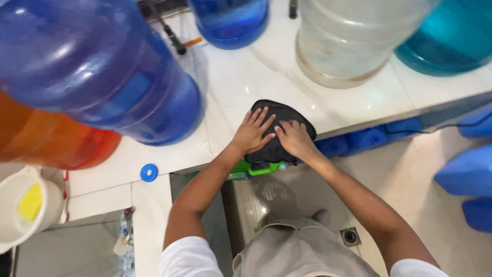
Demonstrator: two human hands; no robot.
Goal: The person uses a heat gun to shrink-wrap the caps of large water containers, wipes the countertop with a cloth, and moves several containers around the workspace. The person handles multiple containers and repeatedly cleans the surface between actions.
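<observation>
Both hands pressing flat on black cloth (279, 125) at counter (359, 110) edge, frame centre. Left hand (252, 132) lying on cloth's 9 o'clock side, fingers spread, released. Right hand (295, 138) touching at 3 o'clock, fingers extended, gripping nothing. Green object (259, 169) sitting under cloth at 6. Blue jug (97, 66) standing at 10, clear jug (348, 41) at 1. Blue ring (149, 173) lying at 8.
</observation>
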